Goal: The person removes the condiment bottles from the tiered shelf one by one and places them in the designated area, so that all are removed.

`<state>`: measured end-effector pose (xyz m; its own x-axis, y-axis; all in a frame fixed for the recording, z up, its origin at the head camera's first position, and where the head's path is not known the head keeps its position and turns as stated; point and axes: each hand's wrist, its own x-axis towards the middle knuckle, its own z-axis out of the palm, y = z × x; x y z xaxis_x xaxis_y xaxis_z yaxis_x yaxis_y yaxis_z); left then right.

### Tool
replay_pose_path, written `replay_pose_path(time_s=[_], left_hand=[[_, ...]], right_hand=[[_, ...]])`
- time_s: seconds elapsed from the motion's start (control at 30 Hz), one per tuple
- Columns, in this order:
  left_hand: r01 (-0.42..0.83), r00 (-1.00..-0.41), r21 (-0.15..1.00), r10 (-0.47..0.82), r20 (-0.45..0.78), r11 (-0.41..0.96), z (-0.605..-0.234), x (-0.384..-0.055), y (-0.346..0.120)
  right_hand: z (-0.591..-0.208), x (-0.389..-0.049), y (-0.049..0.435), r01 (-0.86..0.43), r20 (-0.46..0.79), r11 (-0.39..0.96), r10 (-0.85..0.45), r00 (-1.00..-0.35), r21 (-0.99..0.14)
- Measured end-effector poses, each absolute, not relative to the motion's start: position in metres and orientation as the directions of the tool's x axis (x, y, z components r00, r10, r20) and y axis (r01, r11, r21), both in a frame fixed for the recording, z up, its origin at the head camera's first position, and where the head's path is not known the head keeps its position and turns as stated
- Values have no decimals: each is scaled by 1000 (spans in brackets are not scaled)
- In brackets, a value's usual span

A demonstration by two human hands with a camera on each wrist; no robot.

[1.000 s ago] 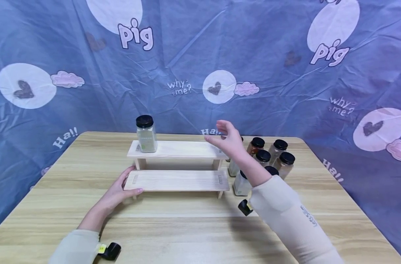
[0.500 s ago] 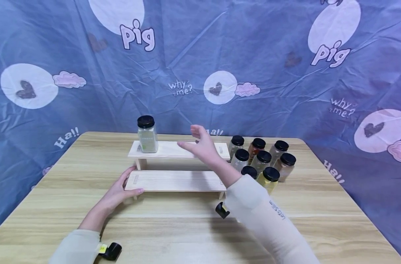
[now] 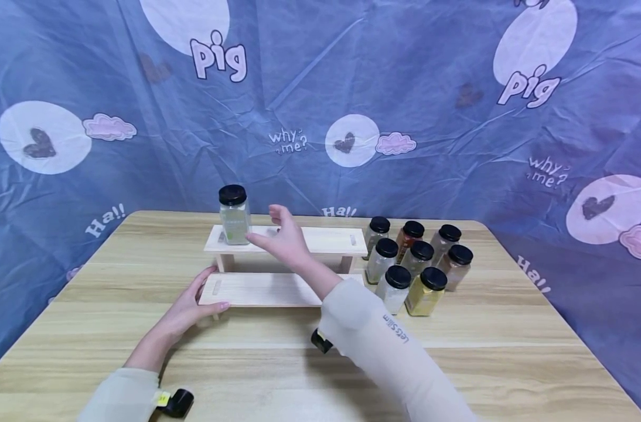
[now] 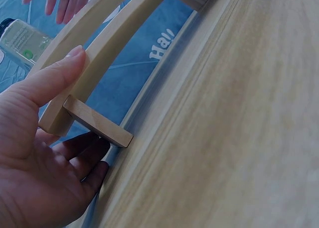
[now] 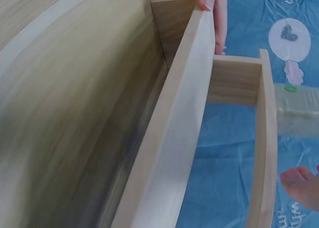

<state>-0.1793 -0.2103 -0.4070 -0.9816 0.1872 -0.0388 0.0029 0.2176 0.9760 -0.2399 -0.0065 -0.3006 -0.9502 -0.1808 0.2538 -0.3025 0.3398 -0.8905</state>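
A two-tier pale wooden spice rack (image 3: 278,289) stands on the table. Its lower board's left end is gripped by my left hand (image 3: 190,300), thumb along the front edge; in the left wrist view the fingers curl under the board (image 4: 112,54) beside its leg. On the left end of the upper tier stands a square glass spice jar (image 3: 235,221) with a black lid and pale contents. Over that tier, my right hand (image 3: 286,239) holds nothing, fingers spread and slightly bent, the thumb tip right at the jar's lower right side.
Several black-lidded spice jars stand grouped right of the rack, among them a yellow-filled jar (image 3: 423,296), a white-filled jar (image 3: 391,293) and a reddish jar (image 3: 408,239). Behind the wooden table (image 3: 246,375) hangs a blue printed cloth (image 3: 278,76).
My right hand has moved left along the upper tier, from near the grouped jars to beside the standing jar. The left hand keeps its grip on the rack.
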Motion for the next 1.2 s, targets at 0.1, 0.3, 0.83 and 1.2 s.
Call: replay_pose_path(time_s=[0.1,0.3,0.83,1.2], left_hand=[[2,-981,975,188,-41,222,-406,-179,-211],[-3,-981,975,188,-46,222,-404,-179,-210],[-4,-980,974,191,-48,225,-405,-179,-210],[2,-981,974,188,-42,229,-405,-179,-210]], right_hand=[[-302,-241,-17,-313,262,361,-184,-947,-878],[-305,-245,-30,-313,256,362,-196,-947,-878],[-307,-254,-41,-276,229,299,-182,-956,-913],[-305,-258,-40,-283,241,259,-181,-954,-924]])
